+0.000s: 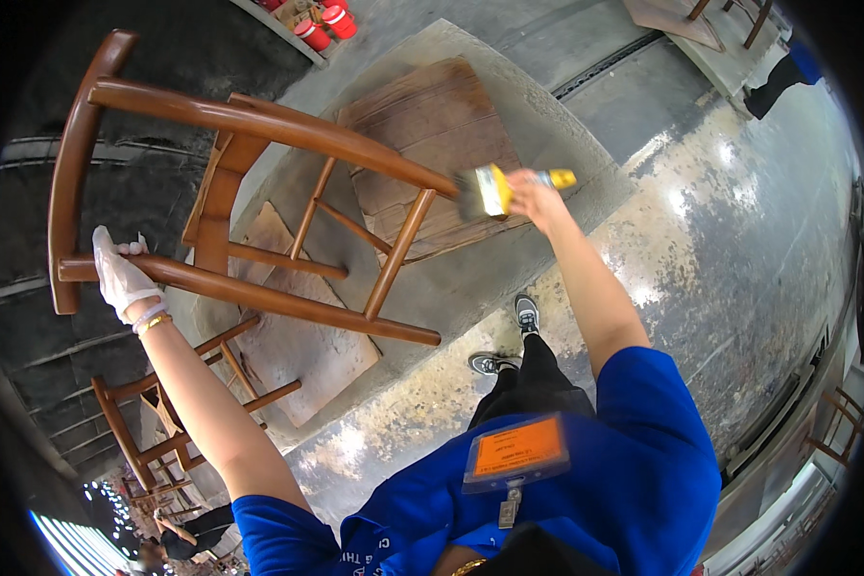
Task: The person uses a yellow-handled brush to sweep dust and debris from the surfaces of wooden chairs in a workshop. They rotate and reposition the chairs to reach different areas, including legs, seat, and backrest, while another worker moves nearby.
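A glossy brown wooden chair frame is tilted in front of me, its legs pointing to the right. My left hand, in a thin clear plastic glove, grips the near rail close to the curved top piece. In my bare right hand is a wide paintbrush with dark bristles, a pale band and a yellow handle. Its bristles are at the end of the far chair leg; motion blur hides whether they touch it.
Worn brown boards lie on a grey platform beneath the chair. Another wooden chair stands at lower left. Red buckets sit at the top. Other people are at the lower left and the upper right edge.
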### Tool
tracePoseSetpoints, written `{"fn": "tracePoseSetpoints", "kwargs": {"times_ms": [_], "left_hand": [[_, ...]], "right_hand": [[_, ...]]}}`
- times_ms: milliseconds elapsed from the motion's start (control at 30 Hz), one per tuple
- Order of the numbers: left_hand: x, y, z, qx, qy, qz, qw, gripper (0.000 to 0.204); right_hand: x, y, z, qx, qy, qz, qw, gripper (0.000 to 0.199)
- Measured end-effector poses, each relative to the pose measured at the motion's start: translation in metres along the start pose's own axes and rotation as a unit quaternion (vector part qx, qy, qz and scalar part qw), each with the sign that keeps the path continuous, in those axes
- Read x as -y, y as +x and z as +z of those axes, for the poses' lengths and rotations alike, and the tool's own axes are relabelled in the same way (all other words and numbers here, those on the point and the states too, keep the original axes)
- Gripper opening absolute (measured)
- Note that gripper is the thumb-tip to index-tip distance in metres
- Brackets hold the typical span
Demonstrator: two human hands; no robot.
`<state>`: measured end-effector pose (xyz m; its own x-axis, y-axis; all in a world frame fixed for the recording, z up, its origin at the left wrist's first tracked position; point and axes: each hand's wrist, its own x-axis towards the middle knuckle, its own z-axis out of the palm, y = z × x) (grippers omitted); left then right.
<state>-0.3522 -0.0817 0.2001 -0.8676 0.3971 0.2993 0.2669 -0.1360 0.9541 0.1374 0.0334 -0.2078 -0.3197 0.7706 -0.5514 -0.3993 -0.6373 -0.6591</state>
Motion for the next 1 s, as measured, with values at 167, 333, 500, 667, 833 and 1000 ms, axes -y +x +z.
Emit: {"fn": "tracePoseSetpoints", "kwargs": {"times_ms": [167,333,500,667,833,1000], "left_hand": [[0.007,-0.004,-0.004,0.011,-0.009,0.029,0.999,0.026],[0.016,0.018,-0.010,0.018,0.003,0.051,0.999,0.022],[0.019,0.043,-0.008,0.012,0.003,0.041,0.999,0.024],[0.023,0.061,-0.005,-0.012,0.018,-0.009,1.000,0.032],[0.022,0.072,-0.007,0.018,-0.008,-0.002,1.000,0.028],[0.021,0.051,-0.008,0.044,-0.009,0.014,0.999,0.031]], "right_hand": [[-0.086,-0.022,-0.034,-0.315,0.053,-0.113,0.941,0.010],[-0.115,-0.030,0.004,-0.135,0.200,-0.202,0.949,0.009],[-0.133,-0.046,0.057,-0.348,0.097,-0.311,0.879,0.010],[-0.153,-0.041,0.098,-0.210,0.081,-0.364,0.904,0.007],[-0.158,-0.048,0.115,-0.372,0.101,-0.383,0.840,0.009],[-0.160,-0.037,0.108,-0.351,0.029,-0.433,0.830,0.009]]}}
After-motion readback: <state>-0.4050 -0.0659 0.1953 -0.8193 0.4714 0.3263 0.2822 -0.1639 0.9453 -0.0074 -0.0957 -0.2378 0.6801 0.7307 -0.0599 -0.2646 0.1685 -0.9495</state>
